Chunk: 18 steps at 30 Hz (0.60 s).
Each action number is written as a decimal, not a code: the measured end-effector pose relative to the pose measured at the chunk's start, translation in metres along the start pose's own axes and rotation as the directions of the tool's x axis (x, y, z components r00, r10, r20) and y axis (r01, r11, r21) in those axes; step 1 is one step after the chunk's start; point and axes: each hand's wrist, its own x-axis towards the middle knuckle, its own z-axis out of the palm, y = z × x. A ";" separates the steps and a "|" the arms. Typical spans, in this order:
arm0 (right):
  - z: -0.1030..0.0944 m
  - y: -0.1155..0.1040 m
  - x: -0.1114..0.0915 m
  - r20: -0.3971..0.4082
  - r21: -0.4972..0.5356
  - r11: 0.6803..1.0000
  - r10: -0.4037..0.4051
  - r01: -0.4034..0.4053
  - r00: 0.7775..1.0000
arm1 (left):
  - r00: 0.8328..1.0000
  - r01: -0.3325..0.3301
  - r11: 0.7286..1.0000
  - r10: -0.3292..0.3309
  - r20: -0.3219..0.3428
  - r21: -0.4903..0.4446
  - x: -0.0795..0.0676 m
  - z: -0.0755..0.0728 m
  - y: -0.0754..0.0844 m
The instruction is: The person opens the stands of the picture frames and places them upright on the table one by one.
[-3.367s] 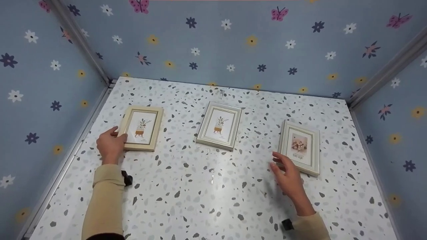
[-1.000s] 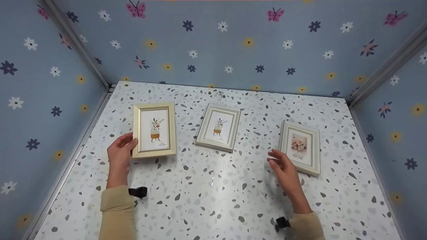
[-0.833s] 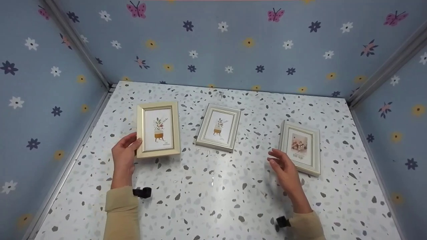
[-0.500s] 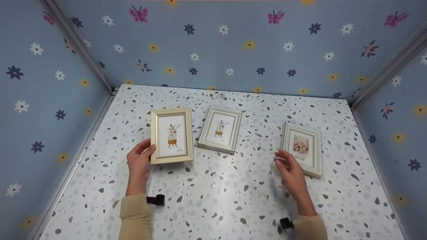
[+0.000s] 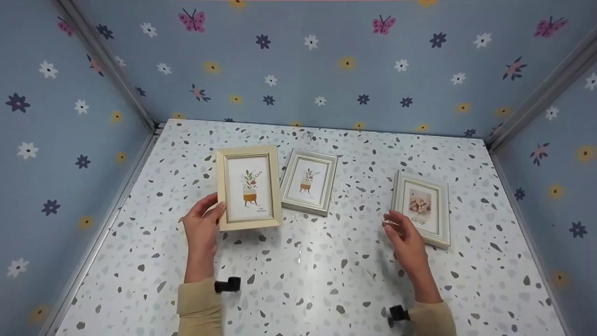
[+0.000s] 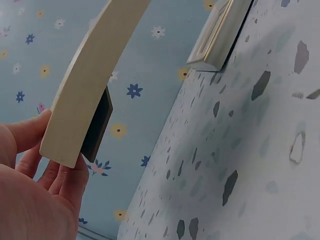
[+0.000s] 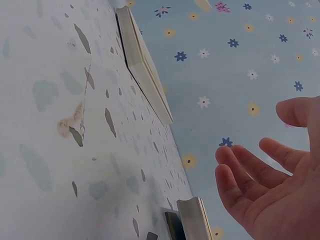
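Sleeves (image 5: pixel 199 305) of tan cloth are seen nearest, and a small black device (image 5: pixel 228 284) is worn at each wrist. By the left hand (image 5: pixel 201 228), a cream frame (image 5: pixel 249 188) is held raised above the worktop (image 5: pixel 326 284), its lower left edge clamped between the thumb in front and the fingers behind. A potted plant is shown in its picture, and a dark flap (image 6: pixel 100 127) is seen at its back. The right hand (image 5: pixel 408 245) is held just beside the lower left part of a white frame (image 5: pixel 422 207), with its fingers loosely bent and the thumb kept apart from them. A pinkish picture is set in that frame. Farther back, a silver frame (image 5: pixel 309 182) is partly covered by the cream one in the head view. The speckled worktop is enclosed by blue walls (image 5: pixel 289 58) printed with flowers and butterflies.
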 end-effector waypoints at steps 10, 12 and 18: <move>0.005 -0.004 0.000 -0.002 -0.008 1.000 -0.027 0.027 1.000 | 0.980 -0.164 0.985 0.168 0.102 -0.047 -0.019 0.018 0.009; 0.006 -0.005 0.000 -0.007 -0.011 0.999 -0.032 0.032 0.999 | 0.978 -0.169 0.984 0.174 0.115 -0.055 -0.022 0.022 0.009; 0.011 -0.007 0.002 -0.013 0.002 0.998 -0.056 0.056 0.998 | 0.974 -0.154 0.986 0.161 0.158 -0.058 -0.032 0.038 0.010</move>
